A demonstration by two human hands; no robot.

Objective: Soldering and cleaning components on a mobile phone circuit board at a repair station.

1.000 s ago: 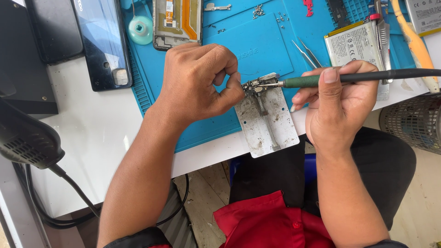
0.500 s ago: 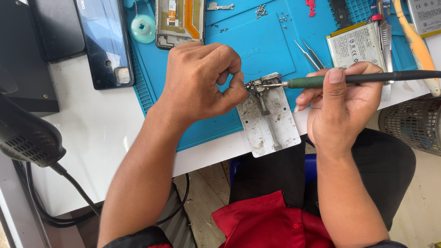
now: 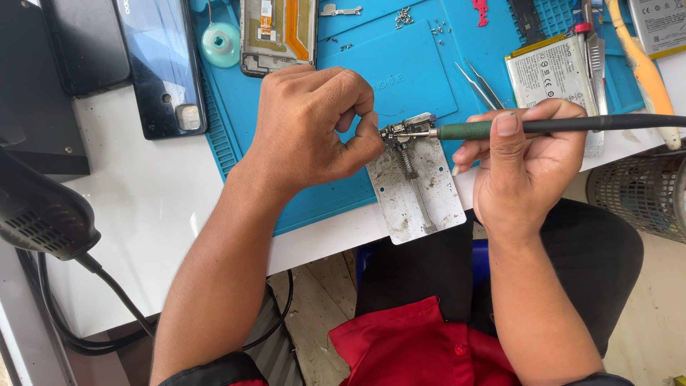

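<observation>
Small part [image 3: 394,133] on metal plate [image 3: 416,187]: pinched by left hand [image 3: 314,129] at 9 o'clock; soldering iron [image 3: 543,126] gripped by right hand [image 3: 525,168] at 3 o'clock.

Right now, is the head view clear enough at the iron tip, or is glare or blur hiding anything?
Head view: sharp and evenly lit, soft daylight, no motion blur. The iron tip and the small part on the metal holder show clearly, though the left hand fingers cover the part's left edge. Glare sits only on the phone back, away from the work. The right hand casts little shadow.
</observation>
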